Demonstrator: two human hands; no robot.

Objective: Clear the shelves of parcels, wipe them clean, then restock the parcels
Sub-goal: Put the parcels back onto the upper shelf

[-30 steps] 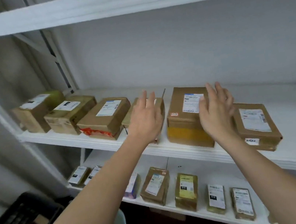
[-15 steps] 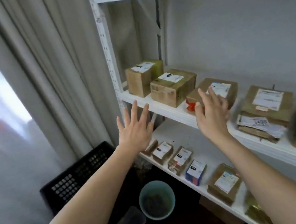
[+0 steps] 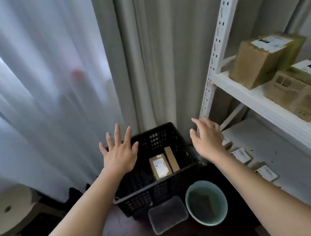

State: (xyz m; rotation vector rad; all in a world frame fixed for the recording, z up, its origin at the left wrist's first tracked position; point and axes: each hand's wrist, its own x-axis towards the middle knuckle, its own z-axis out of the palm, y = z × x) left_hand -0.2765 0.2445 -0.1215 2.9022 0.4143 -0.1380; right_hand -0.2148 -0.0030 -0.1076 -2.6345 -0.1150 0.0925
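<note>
Both the left hand point(image 3: 119, 157) and right hand point(image 3: 208, 140) are spread, holding nothing. 2 parcels point(image 3: 267, 59) are kept on the shelf point(image 3: 260, 101); stiff, probably light cardboard is best gripped by opposite sides.

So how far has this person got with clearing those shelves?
Barely started. Done: two small parcels already lie in the black crate on the floor. In hand: nothing; the left hand and right hand hover open over the crate. Left: boxes sit on the upper shelf, small packets on the lower shelf, and no wiping or restocking shows yet.
</note>
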